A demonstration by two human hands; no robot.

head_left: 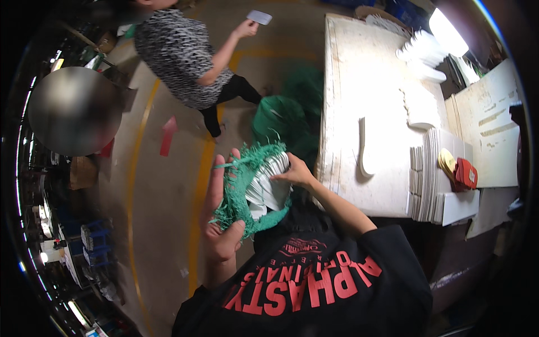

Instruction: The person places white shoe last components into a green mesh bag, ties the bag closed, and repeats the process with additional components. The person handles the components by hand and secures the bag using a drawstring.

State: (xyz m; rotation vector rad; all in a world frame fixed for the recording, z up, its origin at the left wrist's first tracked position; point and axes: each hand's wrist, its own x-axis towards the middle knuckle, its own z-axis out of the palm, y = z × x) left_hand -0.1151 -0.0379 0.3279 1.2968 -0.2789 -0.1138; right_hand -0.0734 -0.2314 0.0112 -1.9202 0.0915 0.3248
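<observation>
A green woven sack (238, 191) with a frayed, rolled-back mouth is held up in front of my chest. Its left side rests in my left hand (224, 236), fingers along the outside and thumb on the near edge. Inside the mouth shows a fanned stack of thin white pieces (270, 185), tightly layered. My right hand (296, 170) grips the upper right edge of that stack, its thumb on the white pieces; some of its fingers are hidden. What lies deeper in the sack cannot be seen.
To the right stands a worktable (342, 101) bearing a curved white stack (366, 149), white boards (429, 177) and a red item (466, 174). More green sacks (281, 118) lie on the floor beside it. A person (182, 62) holding a white card walks at the upper left.
</observation>
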